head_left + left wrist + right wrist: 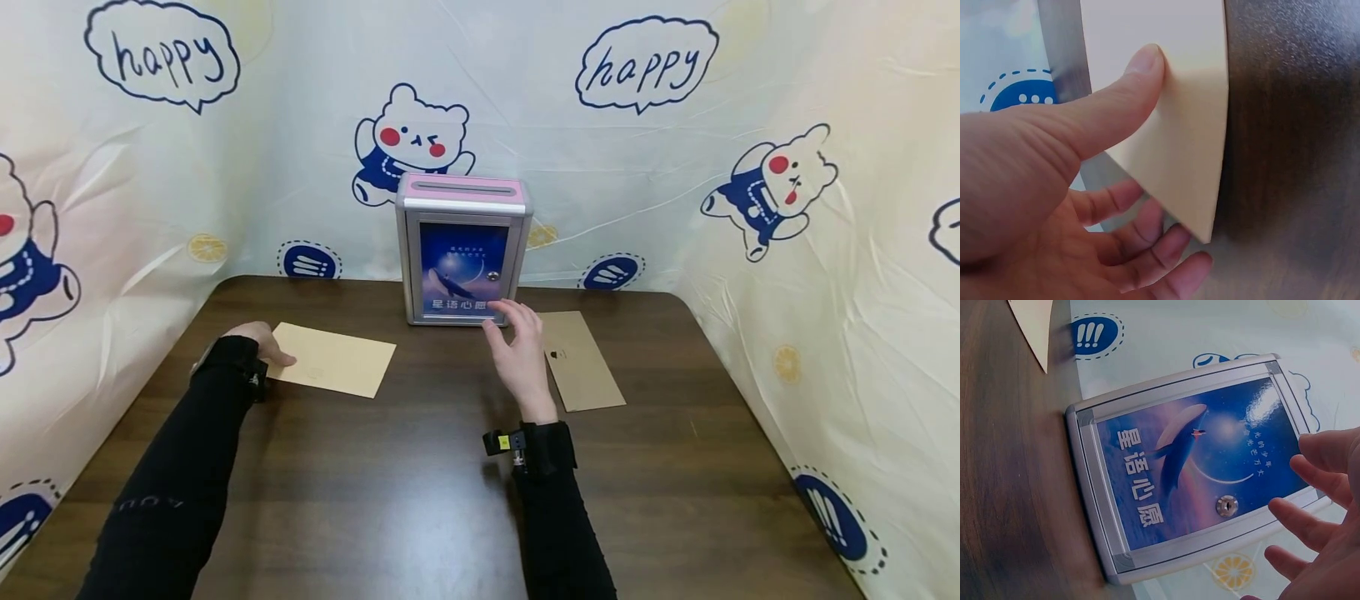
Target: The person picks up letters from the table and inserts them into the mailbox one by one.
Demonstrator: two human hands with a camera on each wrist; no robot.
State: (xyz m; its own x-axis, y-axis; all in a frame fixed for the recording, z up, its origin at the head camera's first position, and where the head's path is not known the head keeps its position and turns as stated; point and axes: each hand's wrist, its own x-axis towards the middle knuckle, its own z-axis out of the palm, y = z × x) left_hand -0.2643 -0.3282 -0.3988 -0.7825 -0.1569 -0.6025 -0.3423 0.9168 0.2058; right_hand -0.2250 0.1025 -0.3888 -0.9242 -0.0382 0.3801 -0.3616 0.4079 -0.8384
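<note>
Table (420,467): dark wood, carrying everything; cartoon-print cloth (825,275) hanging round 3 sides.
Box (462,248): standing upright at back centre, pink top w/ slot, blue whale poster on front, small lock showing in right wrist view.
Brown envelope (581,360): lying flat, just right of the right hand.
Pale envelope (333,360): lying left of centre, near edge lifting off table.
Left hand (258,340): pinching pale envelope, thumb on top, fingers (1147,250) curling under.
Right hand (519,343): hovering at box front, fingers spreading loose, holding nothing.
</note>
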